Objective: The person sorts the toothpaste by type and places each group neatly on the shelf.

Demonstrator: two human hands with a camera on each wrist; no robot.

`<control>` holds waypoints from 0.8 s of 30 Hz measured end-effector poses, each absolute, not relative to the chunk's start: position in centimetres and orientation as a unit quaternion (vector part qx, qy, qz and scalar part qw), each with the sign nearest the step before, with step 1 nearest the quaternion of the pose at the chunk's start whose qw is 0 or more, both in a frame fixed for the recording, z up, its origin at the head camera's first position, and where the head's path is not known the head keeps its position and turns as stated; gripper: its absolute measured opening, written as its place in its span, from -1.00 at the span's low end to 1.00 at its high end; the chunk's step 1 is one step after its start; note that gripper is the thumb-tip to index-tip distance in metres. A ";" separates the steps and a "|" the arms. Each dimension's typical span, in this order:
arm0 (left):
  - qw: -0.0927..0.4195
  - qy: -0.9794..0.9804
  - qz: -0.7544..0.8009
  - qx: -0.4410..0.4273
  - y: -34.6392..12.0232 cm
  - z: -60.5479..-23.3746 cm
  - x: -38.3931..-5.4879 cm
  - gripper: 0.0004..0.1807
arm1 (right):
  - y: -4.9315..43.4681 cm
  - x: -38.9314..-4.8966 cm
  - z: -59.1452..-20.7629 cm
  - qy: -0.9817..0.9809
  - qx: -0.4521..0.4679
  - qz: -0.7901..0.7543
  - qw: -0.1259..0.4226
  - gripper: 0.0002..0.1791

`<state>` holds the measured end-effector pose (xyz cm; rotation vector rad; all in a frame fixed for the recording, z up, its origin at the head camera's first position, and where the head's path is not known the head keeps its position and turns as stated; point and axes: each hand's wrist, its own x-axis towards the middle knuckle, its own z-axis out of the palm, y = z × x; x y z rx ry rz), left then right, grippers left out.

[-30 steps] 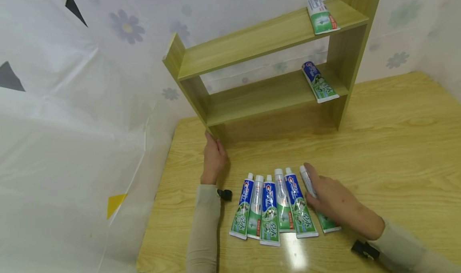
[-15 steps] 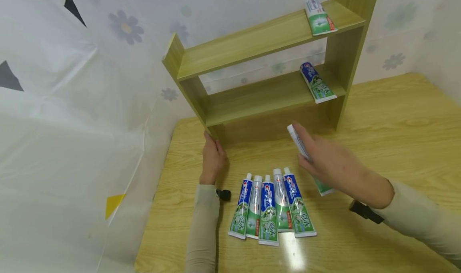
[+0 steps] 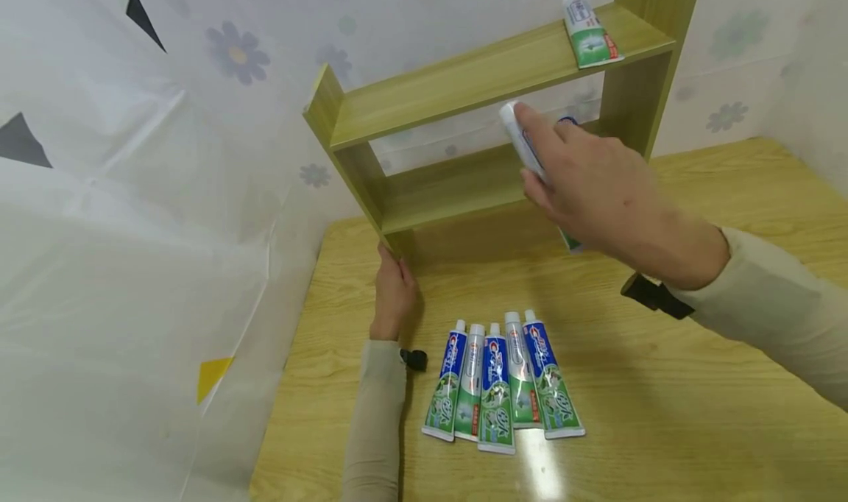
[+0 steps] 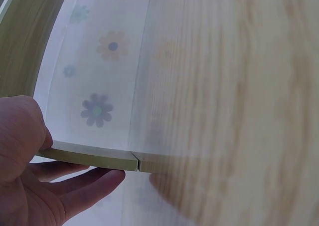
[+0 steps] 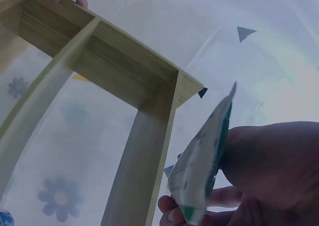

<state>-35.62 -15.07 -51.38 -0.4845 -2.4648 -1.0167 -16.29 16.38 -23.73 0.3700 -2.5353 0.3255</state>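
Observation:
My right hand [image 3: 606, 189] grips a white and green toothpaste tube [image 3: 522, 140], raised in front of the wooden shelf [image 3: 457, 185] with its white cap pointing up and left. In the right wrist view, the tube [image 5: 202, 153] shows edge-on between thumb and fingers. Low on the shelf's left side, my left hand [image 3: 394, 292] holds the side board [image 4: 99, 158], thumb on one face and fingers on the other. A blue and green toothpaste tube [image 3: 567, 121] on the middle board is mostly hidden behind the right hand. Another white and green tube [image 3: 589, 32] lies on the top board.
Several toothpaste tubes, such as a blue and green one [image 3: 495, 391], lie side by side on the wooden table [image 3: 662, 414] in front of the shelf. Behind stands a wall with flower-patterned covering [image 3: 238, 53]. A white sheet [image 3: 119, 303] hangs at the left.
My right hand has lifted the white and green toothpaste tube off the table and carried it up and left to the shelf. The left hand stays on the side board.

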 end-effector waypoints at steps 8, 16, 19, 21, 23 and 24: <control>0.215 -0.893 -0.355 -0.172 -14.9 -52.2 -35.8 -0.40 | 17.2 -19.9 -19.4 -0.945 0.134 0.145 0.259 -0.30; 0.196 -0.892 -0.376 -0.155 -14.2 -47.5 -32.2 -0.38 | 16.8 -24.3 -16.8 -0.946 0.146 0.154 0.243 -0.36; 0.202 -0.893 -0.373 -0.149 -14.5 -48.5 -32.9 -0.40 | 17.0 -25.9 -16.0 -0.960 0.114 0.164 0.199 -0.31; 0.206 -0.894 -0.369 -0.147 -14.8 -49.5 -33.7 -0.42 | 17.3 -26.9 -15.7 -0.966 0.089 0.170 0.171 -0.27; 0.212 -0.895 -0.363 -0.148 -14.9 -50.3 -34.2 -0.43 | 17.5 -27.8 -15.4 -0.970 0.072 0.175 0.156 -0.25; 0.197 -0.897 -0.369 -0.143 -14.6 -49.7 -33.8 -0.43 | 17.6 -28.2 -15.2 -0.970 0.066 0.176 0.152 -0.25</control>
